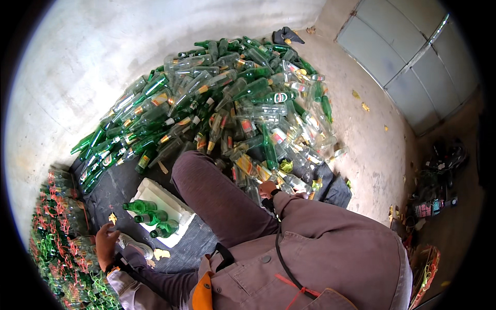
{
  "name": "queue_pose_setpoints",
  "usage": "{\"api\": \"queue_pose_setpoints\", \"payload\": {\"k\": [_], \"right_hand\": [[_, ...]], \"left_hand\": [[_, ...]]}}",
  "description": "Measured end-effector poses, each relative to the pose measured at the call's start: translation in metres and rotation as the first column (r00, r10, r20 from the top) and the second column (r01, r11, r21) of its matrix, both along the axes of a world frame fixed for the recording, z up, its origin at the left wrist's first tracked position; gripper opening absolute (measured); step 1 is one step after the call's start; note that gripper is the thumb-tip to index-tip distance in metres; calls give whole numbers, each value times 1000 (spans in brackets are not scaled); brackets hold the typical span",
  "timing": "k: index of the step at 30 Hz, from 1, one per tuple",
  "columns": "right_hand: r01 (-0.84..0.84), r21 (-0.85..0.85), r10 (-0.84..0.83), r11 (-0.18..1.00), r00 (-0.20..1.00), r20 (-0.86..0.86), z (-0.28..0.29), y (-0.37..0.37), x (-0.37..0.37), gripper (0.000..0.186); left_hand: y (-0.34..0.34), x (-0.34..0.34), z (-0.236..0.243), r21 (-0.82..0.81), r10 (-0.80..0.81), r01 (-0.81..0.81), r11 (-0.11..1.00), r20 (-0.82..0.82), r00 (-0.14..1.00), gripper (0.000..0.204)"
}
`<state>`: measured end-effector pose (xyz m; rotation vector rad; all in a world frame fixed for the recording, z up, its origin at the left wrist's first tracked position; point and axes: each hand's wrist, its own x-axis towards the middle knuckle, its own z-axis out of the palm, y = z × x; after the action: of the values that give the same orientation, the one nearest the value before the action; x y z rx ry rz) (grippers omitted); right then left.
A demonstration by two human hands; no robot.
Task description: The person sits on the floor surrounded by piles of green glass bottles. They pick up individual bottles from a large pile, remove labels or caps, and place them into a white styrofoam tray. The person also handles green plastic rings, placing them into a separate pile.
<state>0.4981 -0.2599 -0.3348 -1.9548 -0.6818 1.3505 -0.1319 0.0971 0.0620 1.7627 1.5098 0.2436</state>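
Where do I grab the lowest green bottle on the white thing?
Probably by the neck, from the left: this green bottle has its slim neck pointing left, towards the left hand, while its wider body sits close beside another bottle.

From the person's head, one fisheye view looks steeply down past the jacket (338,243), facing the nearby bottle heap (219,101).
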Motion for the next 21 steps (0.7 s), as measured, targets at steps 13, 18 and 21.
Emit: {"api": "queue_pose_setpoints", "payload": {"k": [13,18,21], "right_hand": [[-162,-604,612,780,396,684,37,5,54,20],[178,-364,217,914,543,811,14,4,91,28],[560,-128,-340,818,652,678,26,26,87,43]], "left_hand": [[17,-7,-30,7,3,-3,1000,16,1000,37],[28,-2,-36,11,-2,2,1000,4,1000,35],[28,-5,-38,18,15,-15,1000,-18,1000,34]]}}
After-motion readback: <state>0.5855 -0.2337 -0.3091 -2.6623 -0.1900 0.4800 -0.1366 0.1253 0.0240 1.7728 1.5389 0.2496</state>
